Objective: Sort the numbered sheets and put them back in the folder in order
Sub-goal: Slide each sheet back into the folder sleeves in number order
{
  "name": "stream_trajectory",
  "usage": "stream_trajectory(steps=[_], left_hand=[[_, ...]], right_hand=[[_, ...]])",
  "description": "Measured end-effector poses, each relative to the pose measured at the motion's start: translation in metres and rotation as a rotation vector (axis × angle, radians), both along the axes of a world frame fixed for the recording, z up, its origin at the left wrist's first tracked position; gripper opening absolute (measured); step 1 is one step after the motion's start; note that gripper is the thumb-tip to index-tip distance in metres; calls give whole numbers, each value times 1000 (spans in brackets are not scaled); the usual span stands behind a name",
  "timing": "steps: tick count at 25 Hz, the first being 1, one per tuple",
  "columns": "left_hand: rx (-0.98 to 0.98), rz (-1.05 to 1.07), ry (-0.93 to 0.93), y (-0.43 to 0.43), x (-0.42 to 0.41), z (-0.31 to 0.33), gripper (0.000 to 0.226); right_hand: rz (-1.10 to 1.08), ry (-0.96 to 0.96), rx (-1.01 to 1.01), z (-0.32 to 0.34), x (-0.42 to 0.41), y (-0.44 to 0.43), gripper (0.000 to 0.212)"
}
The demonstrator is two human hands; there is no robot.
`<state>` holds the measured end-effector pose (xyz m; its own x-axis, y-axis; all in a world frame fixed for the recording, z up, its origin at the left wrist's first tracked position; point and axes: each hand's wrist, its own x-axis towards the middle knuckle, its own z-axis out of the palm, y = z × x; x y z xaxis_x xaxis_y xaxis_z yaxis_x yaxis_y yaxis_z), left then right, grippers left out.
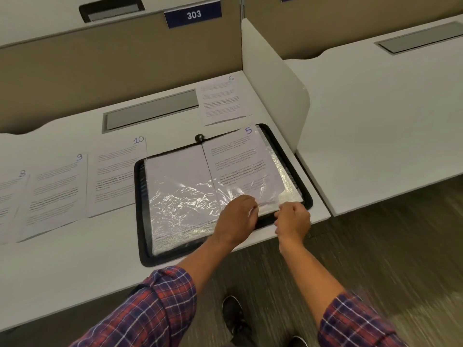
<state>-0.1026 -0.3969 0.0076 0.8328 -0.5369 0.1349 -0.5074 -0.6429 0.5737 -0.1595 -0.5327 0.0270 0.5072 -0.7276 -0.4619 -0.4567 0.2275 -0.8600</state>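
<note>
Fingers (253, 209) of the left hand (236, 217) curled, pinched on the near edge of the crinkled clear plastic sleeve (285, 176); right hand (293, 219) just beside it, fingers curled on the same edge near the corner; white printed sheet marked 5 (240, 159) sits inside that sleeve, on the right-hand page of the open black zip-edged folder (139, 209); left-hand page shows a blank white sheet under glossy plastic; folder lies flat at the right end of the white table (75, 259), near the front edge; loose sheet marked 6 (220, 101) just behind the folder; sheet marked 10 (117, 176) against the folder's left edge, then sheet marked 9 (55, 194) and sheet marked 8 (10, 201) in a row further left; plaid shirt sleeves (160, 304) rolled on both forearms.
</note>
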Motion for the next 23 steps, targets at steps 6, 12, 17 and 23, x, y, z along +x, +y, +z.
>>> stream_trajectory(steps=[6,12,17,23], left_hand=[[-48,-11,16,5,-1,-2,18],[-353,226,324,17,16,35,26],[-693,502,809,57,64,102,57],[-714,556,863,134,84,119,36]], right_hand=[[251,68,-226,5,17,-21,40],[299,-115,-360,45,32,3,17],[554,-393,-502,62,34,73,13],[889,-455,-634,52,36,147,35]])
